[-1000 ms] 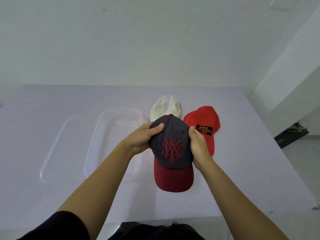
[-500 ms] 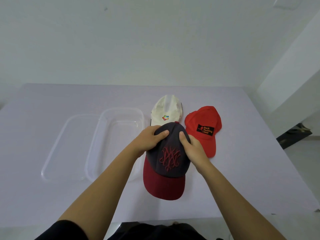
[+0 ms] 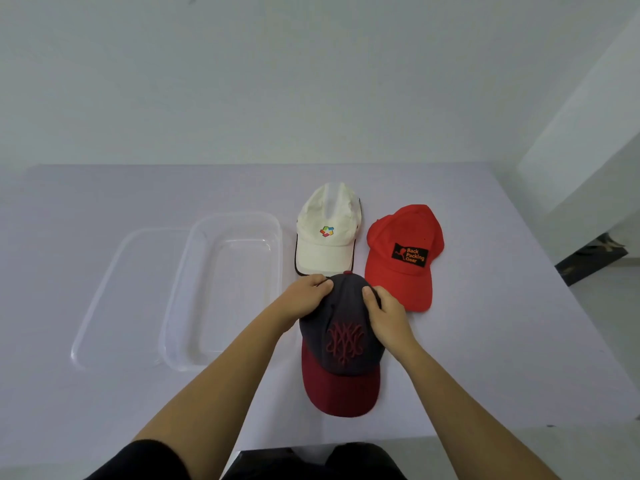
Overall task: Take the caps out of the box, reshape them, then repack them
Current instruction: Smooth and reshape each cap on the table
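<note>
Here, 3 caps lie on the pale table [image 3: 485, 348]; the dark cap [image 3: 343, 348], with a grey crown, a red embroidered emblem and a maroon brim, is the one nearest the person, its brim pointing toward them; the left hand [image 3: 304, 301] grips the crown's left rear with curled fingers; the right hand [image 3: 386, 317] grips the crown's right side, fingers curled over the top; the 2 hands sit close together, both clamped on that crown. Just beyond lies the white cap [image 3: 329, 233] with a small multicoloured logo, its brim meeting the dark cap's back; the red cap [image 3: 401, 251] with a black patch lies just beside it on the right. The clear box [image 3: 239, 216] stands left of the caps; its lid [image 3: 114, 296] lies flat against the box's left side.
</note>
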Motion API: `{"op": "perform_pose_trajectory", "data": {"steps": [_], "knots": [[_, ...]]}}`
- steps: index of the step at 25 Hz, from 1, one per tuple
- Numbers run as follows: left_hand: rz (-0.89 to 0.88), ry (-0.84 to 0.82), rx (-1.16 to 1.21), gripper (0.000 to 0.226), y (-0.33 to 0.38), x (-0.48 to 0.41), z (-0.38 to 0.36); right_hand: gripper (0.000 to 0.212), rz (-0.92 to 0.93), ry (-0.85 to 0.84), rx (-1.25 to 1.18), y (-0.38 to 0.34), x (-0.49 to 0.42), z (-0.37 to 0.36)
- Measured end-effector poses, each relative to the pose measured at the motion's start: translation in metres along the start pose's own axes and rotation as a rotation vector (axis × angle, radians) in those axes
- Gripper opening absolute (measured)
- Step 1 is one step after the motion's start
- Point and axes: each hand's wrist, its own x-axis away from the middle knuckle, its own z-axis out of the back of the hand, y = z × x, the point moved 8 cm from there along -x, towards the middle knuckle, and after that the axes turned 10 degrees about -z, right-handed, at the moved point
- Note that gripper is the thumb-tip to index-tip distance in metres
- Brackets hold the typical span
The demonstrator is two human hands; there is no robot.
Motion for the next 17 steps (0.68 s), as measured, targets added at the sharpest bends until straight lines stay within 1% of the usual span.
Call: {"op": "perform_pose_trajectory", "data": {"steps": [4, 7, 9, 10, 11, 14, 16, 17], "knots": [[0.054, -0.029, -0.137, 0.025, -0.014, -0.009, -0.006, 0.029, -0.066, -0.078, 0.106, 0.016, -0.019, -0.014], [0.07, 0.041, -0.263, 0.027, -0.021, -0.018, 0.002, 0.031, -0.112, -0.16, 0.136, 0.014, -0.032, -0.029], [0.094, 0.122, -0.295, 0.033, -0.024, -0.02, 0.011, 0.033, -0.074, -0.192, 0.181, 0.009, -0.038, -0.037], [0.102, 0.167, -0.302, 0.035, -0.023, -0.02, 0.015, 0.034, -0.025, -0.174, 0.223, 0.006, -0.04, -0.037], [0.086, 0.218, -0.311, 0.037, -0.019, -0.02, 0.018, 0.035, 0.035, -0.12, 0.266, 0.002, -0.041, -0.034], [-0.037, 0.38, -0.328, 0.039, 0.011, -0.022, 0.021, 0.035, 0.197, 0.151, 0.263, -0.011, -0.04, 0.0], [-0.118, 0.414, -0.314, 0.043, 0.032, -0.029, 0.012, 0.034, 0.241, 0.255, 0.262, -0.009, -0.043, 0.025], [-0.16, 0.402, -0.315, 0.045, 0.04, -0.035, 0.005, 0.039, 0.24, 0.257, 0.283, -0.003, -0.047, 0.034]]}}
